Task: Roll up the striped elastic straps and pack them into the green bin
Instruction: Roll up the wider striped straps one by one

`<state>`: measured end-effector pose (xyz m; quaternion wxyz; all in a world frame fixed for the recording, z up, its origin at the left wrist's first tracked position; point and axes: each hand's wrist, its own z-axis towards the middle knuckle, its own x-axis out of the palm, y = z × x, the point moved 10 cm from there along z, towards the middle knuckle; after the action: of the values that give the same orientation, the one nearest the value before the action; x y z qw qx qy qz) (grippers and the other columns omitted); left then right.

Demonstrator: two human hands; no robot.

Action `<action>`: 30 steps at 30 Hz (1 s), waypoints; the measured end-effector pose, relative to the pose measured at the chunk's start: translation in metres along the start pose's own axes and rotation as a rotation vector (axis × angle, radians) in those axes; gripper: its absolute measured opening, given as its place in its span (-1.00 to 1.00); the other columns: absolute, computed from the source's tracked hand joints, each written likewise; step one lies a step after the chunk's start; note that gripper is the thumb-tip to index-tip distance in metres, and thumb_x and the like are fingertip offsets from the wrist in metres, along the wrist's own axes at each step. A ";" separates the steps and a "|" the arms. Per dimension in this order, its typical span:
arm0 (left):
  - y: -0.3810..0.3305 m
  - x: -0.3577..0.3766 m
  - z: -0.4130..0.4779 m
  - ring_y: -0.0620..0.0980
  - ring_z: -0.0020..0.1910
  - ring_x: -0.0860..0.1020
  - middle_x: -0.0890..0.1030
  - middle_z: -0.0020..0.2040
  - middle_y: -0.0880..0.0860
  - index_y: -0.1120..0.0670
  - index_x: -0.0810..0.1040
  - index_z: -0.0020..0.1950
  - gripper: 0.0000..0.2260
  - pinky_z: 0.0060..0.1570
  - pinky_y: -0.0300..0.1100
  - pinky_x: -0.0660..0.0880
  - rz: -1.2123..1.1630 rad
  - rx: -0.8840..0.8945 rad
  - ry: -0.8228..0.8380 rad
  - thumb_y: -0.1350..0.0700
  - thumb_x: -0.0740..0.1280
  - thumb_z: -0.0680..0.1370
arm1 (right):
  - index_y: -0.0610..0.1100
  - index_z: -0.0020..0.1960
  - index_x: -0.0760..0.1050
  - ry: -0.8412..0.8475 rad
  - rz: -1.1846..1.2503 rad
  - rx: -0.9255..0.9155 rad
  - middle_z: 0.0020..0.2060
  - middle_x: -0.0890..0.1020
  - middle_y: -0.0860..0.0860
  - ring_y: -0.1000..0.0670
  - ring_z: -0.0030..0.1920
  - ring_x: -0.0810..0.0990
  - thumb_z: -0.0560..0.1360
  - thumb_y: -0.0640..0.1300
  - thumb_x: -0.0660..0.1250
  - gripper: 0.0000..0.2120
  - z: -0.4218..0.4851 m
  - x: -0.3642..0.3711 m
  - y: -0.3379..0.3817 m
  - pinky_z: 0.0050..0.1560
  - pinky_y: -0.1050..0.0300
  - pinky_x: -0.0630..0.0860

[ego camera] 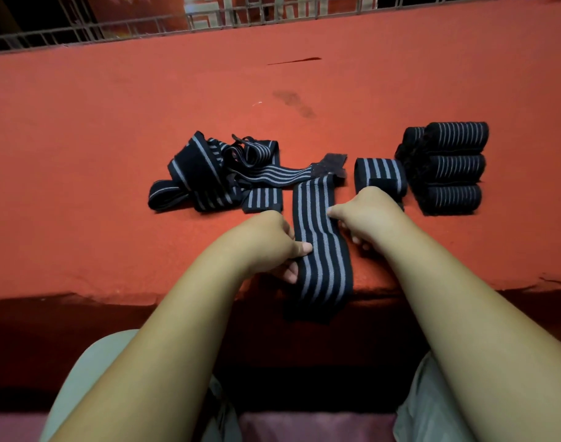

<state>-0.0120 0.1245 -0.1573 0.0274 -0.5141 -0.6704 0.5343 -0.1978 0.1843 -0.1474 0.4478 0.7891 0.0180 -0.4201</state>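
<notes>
We find no legible writing: the pale marks behind the metal grid railing (209,17) at the far edge are too blurred to read. The surface is a red-orange covered ledge (113,129), with a dark smudge (293,103) and a thin dark slit (295,60) towards the back. Its near edge drops into shadow above the person's knees in pale trousers (91,362).

The flat strap (319,250), navy with pale grey stripes, lies lengthwise between the hands, and its near end hangs over the ledge's edge. The left hand (272,244) pinches its left edge, thumb on top and fingers beneath. The right hand (365,215) holds the right edge further up, thumb on the stripes and fingers curled at the side.

We count three rolled straps (454,167) lined up at the right, touching one another (more dark fabric bunches at their left, and we cannot count it). A single roll (379,173) stands just beyond the right hand. A short striped piece (263,199) lies just beyond the left hand. Further left sits a loose heap (202,173) of tangled straps, and we cannot tell how many it holds.
</notes>
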 end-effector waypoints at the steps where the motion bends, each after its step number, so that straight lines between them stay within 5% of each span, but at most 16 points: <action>1: -0.001 0.002 -0.001 0.03 -0.47 0.62 0.63 -0.39 0.14 0.28 0.55 0.03 -0.83 -0.33 -0.11 0.66 -0.022 0.005 0.013 0.18 0.42 0.69 | -0.20 -0.33 0.56 -0.006 -0.021 0.002 -0.62 0.53 -0.08 -0.10 -0.60 0.45 0.55 -0.02 0.41 -0.65 -0.001 -0.002 0.000 -0.38 0.15 0.44; 5: -0.008 0.003 -0.001 -0.10 -0.59 0.47 0.51 -0.53 0.00 0.15 0.54 -0.08 -0.77 -0.50 -0.25 0.51 0.087 0.040 0.028 0.09 0.55 0.61 | -0.22 -0.28 0.60 -0.083 -0.110 -0.023 -0.62 0.58 -0.05 -0.09 -0.52 0.57 0.48 -0.07 0.34 -0.74 -0.002 -0.016 0.003 -0.38 0.16 0.42; 13: -0.015 0.015 0.010 0.01 -0.46 0.56 0.74 -0.31 0.07 0.12 0.67 -0.22 -0.56 -0.35 -0.20 0.52 0.432 0.027 0.073 -0.26 0.55 0.51 | -0.12 -0.19 0.60 -0.221 -0.271 -0.091 -0.28 0.67 -0.05 -0.15 -0.19 0.66 0.48 -0.04 0.36 -0.84 0.003 -0.029 0.004 -0.28 0.08 0.44; 16: -0.027 -0.007 0.018 -0.01 -0.40 0.60 0.74 -0.32 0.04 0.13 0.71 -0.15 -0.53 -0.27 -0.18 0.53 0.452 0.077 -0.065 -0.30 0.48 0.56 | 0.03 -0.01 0.64 -0.258 -0.198 -0.212 -0.07 0.68 0.08 -0.05 -0.01 0.64 0.54 -0.02 0.38 -0.91 0.001 -0.031 0.016 -0.12 0.07 0.48; 20: -0.059 -0.057 0.042 0.07 0.04 0.68 0.74 -0.05 0.05 0.02 0.76 -0.01 -0.82 0.03 -0.10 0.55 0.515 0.288 -0.490 -0.04 0.43 0.64 | 0.16 0.37 0.64 -0.208 -0.210 -0.371 0.30 0.68 0.10 -0.02 0.27 0.62 0.63 0.01 0.30 -0.66 0.003 -0.020 0.035 0.13 0.08 0.53; 22: -0.069 -0.054 0.064 0.13 0.29 0.58 0.66 0.22 0.06 -0.08 0.77 0.19 -0.79 0.30 -0.01 0.52 0.632 0.380 -0.511 0.07 0.37 0.64 | 0.15 0.44 0.60 -0.183 -0.269 -0.372 0.36 0.66 0.08 -0.06 0.34 0.61 0.63 0.02 0.27 -0.60 0.009 -0.013 0.037 0.25 0.03 0.57; 24: -0.071 -0.041 0.088 0.18 0.48 0.43 0.52 0.45 0.05 -0.17 0.69 0.36 -0.65 0.47 0.12 0.42 0.790 0.392 -0.417 0.09 0.31 0.64 | 0.11 0.33 0.65 -0.154 -0.328 -0.319 0.28 0.69 0.03 -0.12 0.26 0.63 0.61 0.03 0.24 -0.64 0.019 -0.006 0.034 0.20 -0.03 0.61; 26: -0.066 -0.033 0.104 0.20 0.55 0.34 0.43 0.56 0.01 -0.18 0.62 0.45 -0.60 0.48 0.16 0.39 0.920 0.321 -0.339 0.10 0.25 0.66 | -0.01 -0.01 0.65 -0.104 -0.402 -0.260 0.07 0.71 -0.02 -0.16 0.06 0.63 0.59 0.03 0.23 -0.76 0.029 0.003 0.027 -0.02 0.01 0.57; 30: -0.063 -0.042 0.119 0.25 0.43 0.46 0.51 0.47 0.06 0.09 0.61 0.28 -0.72 0.36 0.18 0.49 0.932 0.314 -0.378 0.12 0.20 0.65 | -0.11 -0.28 0.42 -0.073 -0.381 -0.225 -0.28 0.56 -0.02 -0.16 -0.18 0.57 0.58 0.01 0.23 -0.70 0.040 0.008 0.023 -0.34 0.08 0.33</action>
<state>-0.1044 0.0188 -0.1399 -0.2577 -0.6422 -0.2760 0.6671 -0.2097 0.1390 -0.1470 0.4461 0.7006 0.1974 -0.5208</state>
